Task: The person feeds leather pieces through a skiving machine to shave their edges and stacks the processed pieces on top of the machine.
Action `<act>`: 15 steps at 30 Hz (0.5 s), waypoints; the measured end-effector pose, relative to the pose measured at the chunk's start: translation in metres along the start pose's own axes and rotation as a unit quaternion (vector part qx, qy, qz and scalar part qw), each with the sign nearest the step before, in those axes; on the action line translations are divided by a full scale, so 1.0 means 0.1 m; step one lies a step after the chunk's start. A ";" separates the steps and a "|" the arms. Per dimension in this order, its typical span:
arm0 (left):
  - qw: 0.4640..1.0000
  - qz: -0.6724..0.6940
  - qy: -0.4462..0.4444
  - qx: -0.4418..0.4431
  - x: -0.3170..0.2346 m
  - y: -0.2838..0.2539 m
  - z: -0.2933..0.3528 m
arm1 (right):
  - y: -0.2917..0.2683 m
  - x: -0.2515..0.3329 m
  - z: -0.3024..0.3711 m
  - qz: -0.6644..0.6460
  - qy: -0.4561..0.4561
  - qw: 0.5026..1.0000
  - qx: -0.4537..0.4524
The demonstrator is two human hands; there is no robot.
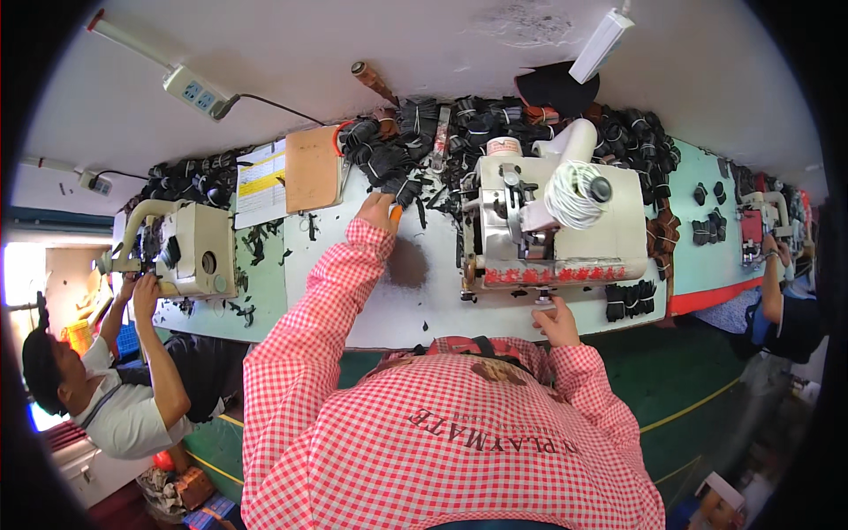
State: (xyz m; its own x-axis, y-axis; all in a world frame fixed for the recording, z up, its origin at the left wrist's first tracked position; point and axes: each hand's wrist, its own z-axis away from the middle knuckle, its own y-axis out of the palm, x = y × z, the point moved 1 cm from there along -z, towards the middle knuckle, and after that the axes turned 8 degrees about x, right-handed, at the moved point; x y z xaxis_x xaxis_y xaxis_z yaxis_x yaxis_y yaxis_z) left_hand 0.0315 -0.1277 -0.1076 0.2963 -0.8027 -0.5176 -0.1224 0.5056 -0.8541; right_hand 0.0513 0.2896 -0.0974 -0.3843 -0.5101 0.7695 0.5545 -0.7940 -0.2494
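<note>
My left hand [376, 212] is reached out over the white tabletop, its fingers closed at the edge of a small bundle of black pieces [406, 189]. A short orange piece [396, 215] shows beside the thumb; its kind is hidden. My right hand [558, 325] is at the front edge of the table, thumb and fingers closed about a small round knob [543, 299] at the front of a cream-coloured machine [565, 212]. White cord is wound around a post on top of that machine.
Tied bundles of dark pieces [477, 119] are heaped along the wall. A tan board [311, 172] and paper sheets [261, 187] lie left of them. Smaller black bundles [631, 300] sit right of the machine. People work at machines on the left [132, 389] and right [786, 309].
</note>
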 end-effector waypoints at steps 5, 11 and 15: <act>0.980 -0.065 -0.096 0.164 0.04 0.01 -0.57 | 0.15 -0.09 0.22 -0.037 0.050 0.998 -0.033; 0.978 0.110 -0.119 0.132 0.15 -0.05 -0.60 | 0.46 -0.05 0.40 0.009 0.011 1.000 0.016; 0.996 -0.064 -0.059 0.008 0.35 -0.18 -0.65 | 0.65 0.16 0.40 0.054 -0.003 0.997 0.056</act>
State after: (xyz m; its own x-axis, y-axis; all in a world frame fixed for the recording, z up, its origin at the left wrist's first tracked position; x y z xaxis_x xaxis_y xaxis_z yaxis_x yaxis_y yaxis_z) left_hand -0.0170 -0.1857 -0.1135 0.4171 -0.8187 -0.3947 -0.0627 0.4073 -0.9111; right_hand 0.1103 0.2431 -0.0773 -0.3138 -0.5879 0.7456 0.6713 -0.6927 -0.2636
